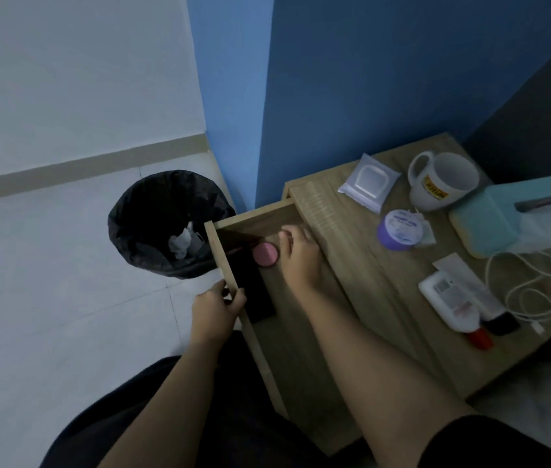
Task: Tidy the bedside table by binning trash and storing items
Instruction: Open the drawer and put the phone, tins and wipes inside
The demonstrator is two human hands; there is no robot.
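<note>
Left hand [216,307] round drawer front [225,261]; right hand [299,256] inside, beside pink compact [265,254].

pink round lid [265,254], purple jar [400,229], teal tissue box [503,214], black bin bag [152,211].

Head-worn camera looks steeply down, close above the bedside table [385,298].
</note>
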